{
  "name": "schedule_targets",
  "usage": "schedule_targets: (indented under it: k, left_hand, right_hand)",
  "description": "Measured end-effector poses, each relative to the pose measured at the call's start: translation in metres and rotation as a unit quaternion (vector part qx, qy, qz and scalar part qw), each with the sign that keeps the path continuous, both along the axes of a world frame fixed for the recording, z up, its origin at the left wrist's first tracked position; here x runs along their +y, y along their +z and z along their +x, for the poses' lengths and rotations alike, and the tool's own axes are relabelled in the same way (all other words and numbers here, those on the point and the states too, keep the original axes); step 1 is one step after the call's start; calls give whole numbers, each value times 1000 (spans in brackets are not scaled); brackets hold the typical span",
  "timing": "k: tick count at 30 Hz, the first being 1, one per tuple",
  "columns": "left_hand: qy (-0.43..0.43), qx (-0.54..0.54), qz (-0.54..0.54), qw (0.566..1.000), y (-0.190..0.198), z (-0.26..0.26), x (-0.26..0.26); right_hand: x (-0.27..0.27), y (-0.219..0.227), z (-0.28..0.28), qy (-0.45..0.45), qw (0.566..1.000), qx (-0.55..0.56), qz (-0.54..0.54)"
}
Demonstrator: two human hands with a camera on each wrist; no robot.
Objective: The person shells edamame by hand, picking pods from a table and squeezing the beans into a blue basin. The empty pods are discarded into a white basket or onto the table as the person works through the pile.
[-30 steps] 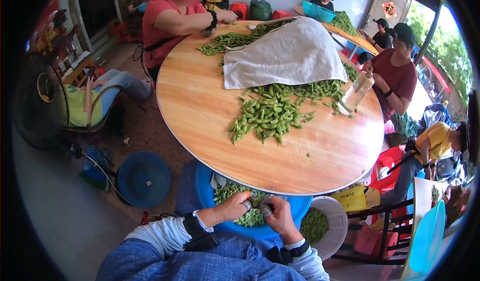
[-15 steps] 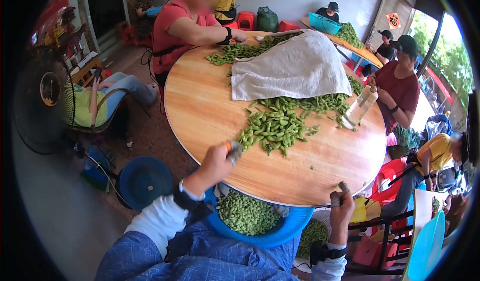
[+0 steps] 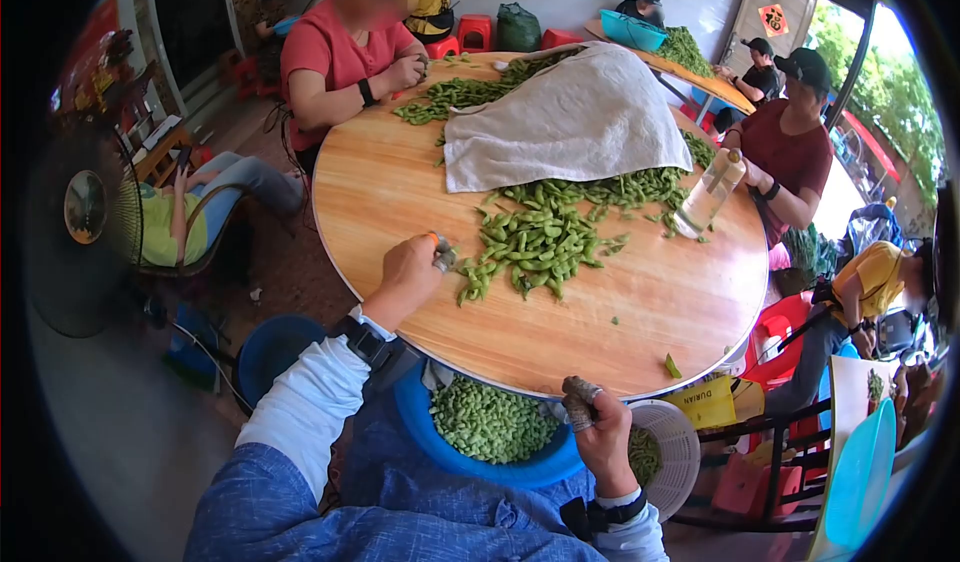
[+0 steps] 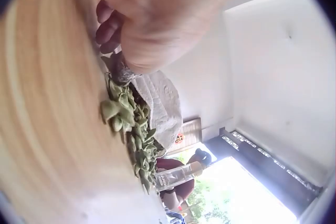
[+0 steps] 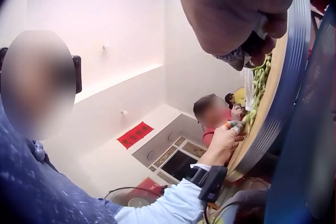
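Observation:
In the head view my left hand (image 3: 408, 274) reaches over the round table, its fingertips at the near left edge of a pile of green soybean pods (image 3: 535, 242). The thumb wears a grey wrapping, with an orange band close by. From the left wrist view, the fingers hang loosely bent low over the wood beside the pods (image 4: 121, 109). My right hand (image 3: 606, 444) is at the table's near rim, wrapped fingertips pointing up and left, with no pod visible in it. Below, a blue basin (image 3: 570, 462) holds shelled green beans (image 3: 490, 420). One pod (image 3: 672, 366) lies near the right rim.
A grey towel (image 3: 570, 122) covers more pods on the round table (image 3: 400, 182). A clear bottle (image 3: 708, 194) stands at the right. Beside the basin, a white basket (image 3: 680, 452) contains pods. People sit around; a fan (image 3: 90, 212) stands at left.
My right hand went from over the basin to the table's right rim, then back left, leaving a pod there. My left hand rose from the basin to the pod pile.

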State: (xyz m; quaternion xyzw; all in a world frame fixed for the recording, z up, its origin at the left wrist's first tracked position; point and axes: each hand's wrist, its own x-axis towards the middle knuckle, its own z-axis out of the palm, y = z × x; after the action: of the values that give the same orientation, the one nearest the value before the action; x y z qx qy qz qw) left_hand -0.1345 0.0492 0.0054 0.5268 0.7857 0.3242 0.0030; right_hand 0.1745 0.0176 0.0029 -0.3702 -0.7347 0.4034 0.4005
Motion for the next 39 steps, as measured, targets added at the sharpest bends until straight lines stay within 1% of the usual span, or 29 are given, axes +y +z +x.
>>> schedule_targets:
  k: [1, 3, 4, 7, 9, 11, 12, 13, 14, 15, 16, 17, 19, 22, 25, 28, 31, 34, 39]
  left_hand:
    - [-2, -51, 23, 998, -3, -5, -2]
    - [-3, -151, 70, 986, -4, -13, -4]
    - [-33, -245, 93, 964, 0, -9, -9]
    - [-119, -340, 171, 917, 21, 43, -37]
    - [-188, -344, 128, 911, 34, 84, -64]
    - [-231, -224, 91, 942, 28, 104, -82]
    - [-270, -163, 115, 942, 22, 109, -86]
    - [-275, -168, 119, 939, 18, 113, -90]
    - [-279, -172, 123, 937, 15, 116, -94]
    - [-282, -174, 128, 935, 14, 118, -96]
    - [-304, -138, 134, 933, 17, 117, -97]
    - [-316, -138, 128, 930, 12, 116, -98]
    - [-342, -136, 118, 922, 3, 112, -101]
    - [-357, -142, 119, 916, 3, 114, -106]
    - [-363, -121, 125, 916, -1, 112, -108]
    - [-389, -45, 141, 909, 3, 111, -107]
    - [-382, -39, 135, 913, 3, 113, -108]
    - [-403, -11, 145, 904, 4, 113, -108]
    - [-388, -21, 126, 913, -7, 116, -110]
  right_hand:
    - [-1, -2, -2, 10, 1000, 10, -10]
    - [-3, -8, -7, 37, 996, 43, -73]
    - [-4, -6, -12, 50, 993, 56, -95]
    - [-5, 2, -22, 107, 972, 94, -188]
    - [-6, 13, -27, 133, 947, 118, -270]
    - [-6, 16, -27, 152, 928, 143, -310]
    - [-6, 16, -26, 154, 915, 157, -339]
    - [-8, 15, -24, 157, 900, 171, -368]
    - [-8, 12, -23, 156, 900, 182, -363]
    - [-9, 12, -21, 157, 892, 189, -380]
    - [-9, 11, -19, 158, 883, 196, -397]
    - [-10, 10, -18, 161, 873, 203, -412]
    - [-11, 9, -17, 151, 872, 198, -422]
    - [-11, 9, -15, 142, 871, 193, -429]
    - [-11, 11, -15, 144, 873, 176, -431]
    - [-12, 11, -14, 143, 876, 169, -429]
    - [-13, 9, -14, 138, 880, 166, -422]
    - [-13, 4, -13, 139, 889, 159, -408]
    - [-15, -4, -15, 136, 913, 134, -361]
